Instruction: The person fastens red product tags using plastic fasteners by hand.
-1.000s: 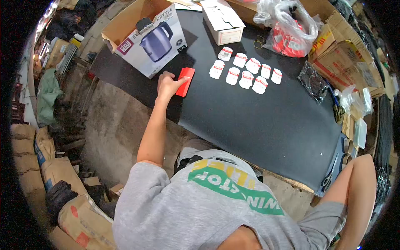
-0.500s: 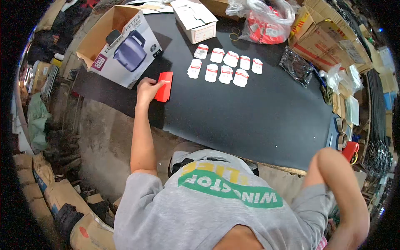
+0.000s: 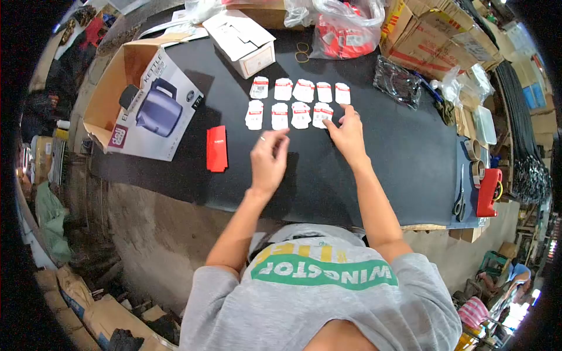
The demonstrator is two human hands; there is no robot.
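Note:
Several small white packets with red labels lie in two rows on the black table. My right hand reaches to the right end of the near row, its fingertips touching the last packet. My left hand hovers over the table just in front of the rows, fingers loosely apart and holding nothing. A flat red pack lies by itself on the table to the left of my left hand.
An open kettle box lies at the table's left. A white carton and a clear bag of red items sit at the back. Cardboard boxes, a black packet, scissors and a red dispenser crowd the right.
My left hand let go of the red pack and moved right toward the packets. My right arm came up from my side and reached the near row of packets.

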